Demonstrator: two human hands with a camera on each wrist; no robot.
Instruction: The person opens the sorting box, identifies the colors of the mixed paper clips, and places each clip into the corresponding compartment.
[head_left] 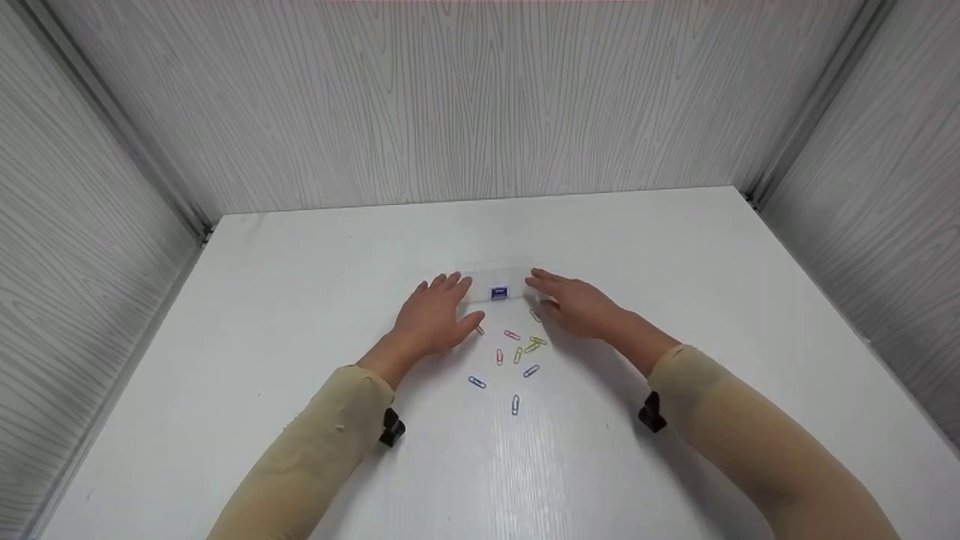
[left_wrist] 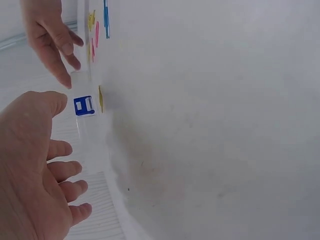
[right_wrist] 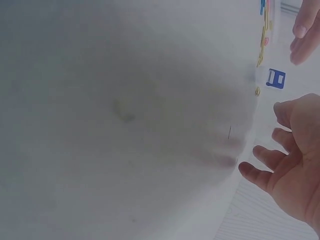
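Note:
A clear plastic box (head_left: 480,282) with a blue latch (head_left: 499,293) on its front lies on the white table between the two hands. The left hand (head_left: 431,319) is at its left end, fingers extended and thumb spread toward the front. At the opposite end is the right hand (head_left: 581,306), its fingertips right by the box's edge. Neither palm holds anything in the wrist views. Several paper clips are scattered in front of the box: a pink clip (head_left: 512,335), a yellow clip (head_left: 517,355) and a blue clip (head_left: 531,371) among them. One reddish clip (head_left: 481,330) lies beside the left thumb.
The white table (head_left: 300,300) meets a grey wood-grain panel (head_left: 480,105) at the back. Similar panels rise on the left (head_left: 67,225) and right (head_left: 862,187). A blue clip (head_left: 515,405) lies nearest the person.

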